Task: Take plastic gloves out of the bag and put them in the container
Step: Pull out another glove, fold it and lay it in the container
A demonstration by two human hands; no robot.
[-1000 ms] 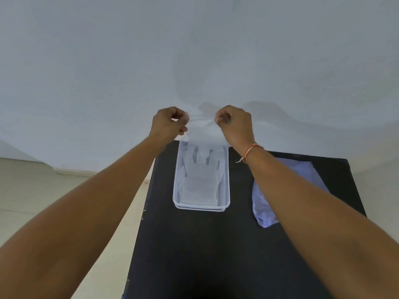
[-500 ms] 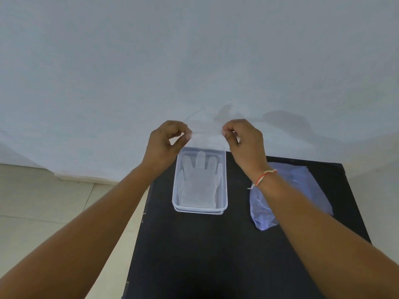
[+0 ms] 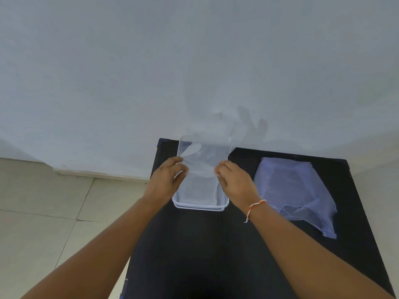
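A clear plastic glove (image 3: 201, 160) is stretched flat between my two hands, just above the clear rectangular container (image 3: 199, 207) on the black table (image 3: 216, 244). My left hand (image 3: 167, 180) pinches the glove's left edge and my right hand (image 3: 234, 182) pinches its right edge. The glove's fingers point away from me toward the wall. More clear gloves lie flat in the container under it. The bluish plastic bag (image 3: 295, 195) lies flat on the table to the right of my right hand.
A pale wall (image 3: 194, 61) rises directly behind the table's far edge. Tiled floor (image 3: 54, 212) lies to the left of the table. A thread bracelet is on my right wrist.
Both hands have come down and toward me with the glove, from in front of the wall to just over the container. The view has tilted down.
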